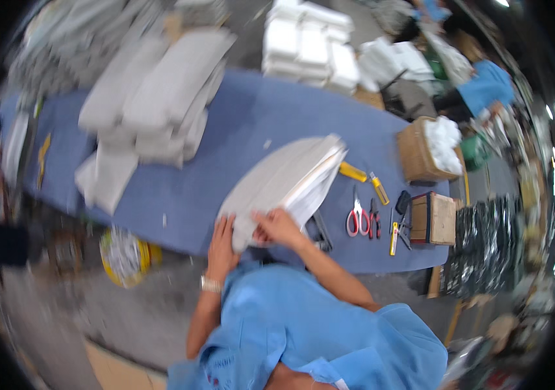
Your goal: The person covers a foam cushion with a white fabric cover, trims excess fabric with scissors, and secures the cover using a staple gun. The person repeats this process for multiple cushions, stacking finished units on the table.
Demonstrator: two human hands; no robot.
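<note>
1. A long blue-topped table [245, 123] spreads before a worker in a blue shirt [316, 305], seated or standing close at its near edge.
2. A tall heap of grey pieces [167, 78] covers part of the table's left side, well apart from the worker's hands.
3. A white stack [306, 45] rises at the table's far side.
4. The leaf-shaped grey piece [267, 179] at the centre of attention lies at the near edge, directly before the worker, pale layers [316, 188] showing along its right side. The step in hand appears to be lining up or adjusting its near end.
5. An open carton [414, 156] with white filling stands to the right.
6. The left hand [223, 246] rests on the piece's near left edge, fingers extended and slightly spread, seemingly bracing it.
7. The right hand [278, 227] bends its fingers over the near end; blur leaves it unclear whether they pinch it. The next move would likely call for a firm left hand and careful right fingertips.
8. Red-handled scissors [356, 220] lie untouched to the right, near red-handled pliers [374, 222].
</note>
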